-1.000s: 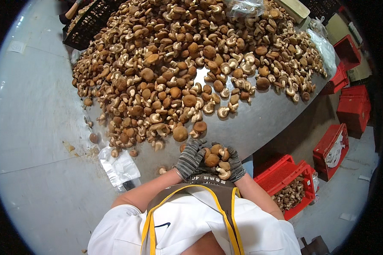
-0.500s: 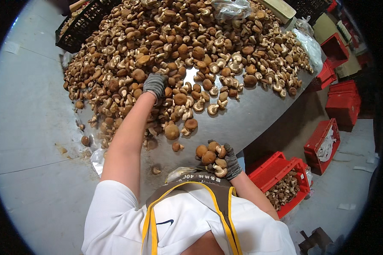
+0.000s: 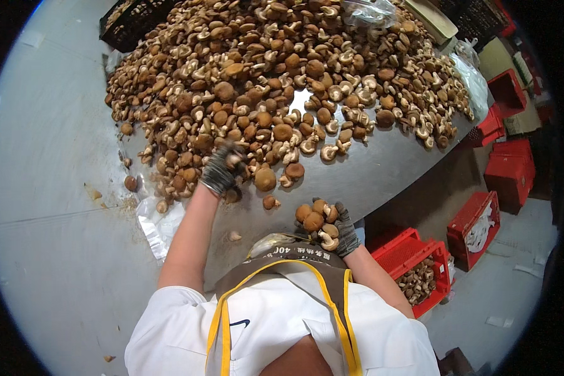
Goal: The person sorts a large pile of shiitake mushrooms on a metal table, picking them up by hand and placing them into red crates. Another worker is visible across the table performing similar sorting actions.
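Note:
A broad heap of brown-capped shiitake mushrooms (image 3: 257, 75) covers the metal table (image 3: 382, 169). At the heap's near edge is my left hand (image 3: 220, 170), in a grey striped glove and blurred by motion. Its fingers are closed round a pale-brown mushroom (image 3: 234, 160). Close to my apron, my right hand (image 3: 347, 234), gloved alike, cradles a clutch of several mushrooms (image 3: 314, 220) with caps and pale stems showing. Between the hands, a single mushroom (image 3: 270, 202) lies on the table. A small pale piece (image 3: 234, 236) sits nearer to me.
Red crates stand at the right; the nearest crate (image 3: 442, 276) holds mushrooms. Another red crate (image 3: 476, 229) has white plastic in it. A black crate (image 3: 128, 25) is at the far left. Clear plastic bags (image 3: 370, 12) lie on the heap, and a white plastic sheet (image 3: 160, 225) hangs by my left forearm.
My left hand has drawn back from the heap toward me, with a mushroom now showing at its fingers. My right hand still holds its mushrooms. The whole view has shifted slightly.

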Motion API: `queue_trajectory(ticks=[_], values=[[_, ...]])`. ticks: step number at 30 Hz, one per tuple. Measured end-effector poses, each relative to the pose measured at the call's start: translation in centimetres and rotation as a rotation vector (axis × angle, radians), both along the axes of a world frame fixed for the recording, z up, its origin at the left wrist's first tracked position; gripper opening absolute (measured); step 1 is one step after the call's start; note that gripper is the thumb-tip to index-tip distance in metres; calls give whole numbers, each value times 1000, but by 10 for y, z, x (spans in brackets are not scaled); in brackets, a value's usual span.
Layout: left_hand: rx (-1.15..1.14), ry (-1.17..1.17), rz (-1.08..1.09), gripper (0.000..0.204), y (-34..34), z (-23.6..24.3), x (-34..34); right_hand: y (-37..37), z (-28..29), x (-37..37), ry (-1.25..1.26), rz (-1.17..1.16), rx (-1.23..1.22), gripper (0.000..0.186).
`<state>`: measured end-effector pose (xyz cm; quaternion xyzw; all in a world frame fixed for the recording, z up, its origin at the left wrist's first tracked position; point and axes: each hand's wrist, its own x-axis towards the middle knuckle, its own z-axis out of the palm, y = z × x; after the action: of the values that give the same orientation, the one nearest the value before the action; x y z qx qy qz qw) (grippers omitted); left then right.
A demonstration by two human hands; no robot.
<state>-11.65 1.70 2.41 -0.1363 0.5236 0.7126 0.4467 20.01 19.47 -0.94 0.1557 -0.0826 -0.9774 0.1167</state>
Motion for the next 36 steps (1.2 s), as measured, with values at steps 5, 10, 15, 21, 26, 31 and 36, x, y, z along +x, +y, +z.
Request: queue_trajectory(ticks=[5,10,15,21,26,31,36], values=[[-589,1256,-774,40,55,-6,46,-9,9,-8,-219,50,186,58],[-891,1483,-1267,41,107,4,26,-1,24,-2,-108,-18,69,45],[-683,1080,-939,37,99,3,9,3,9,24,-122,-77,43,42],[-135,299,-413,50,70,1,28,-2,16,25,-267,-62,113,39],[213,-109,-154,37,58,14,35,1,39,23,-208,-101,114,48],[476,-115,-226,39,39,5,36,7,4,58,-207,-207,324,61],[603,-233,-214,40,29,-9,48,39,-15,160,-330,-459,231,71]])
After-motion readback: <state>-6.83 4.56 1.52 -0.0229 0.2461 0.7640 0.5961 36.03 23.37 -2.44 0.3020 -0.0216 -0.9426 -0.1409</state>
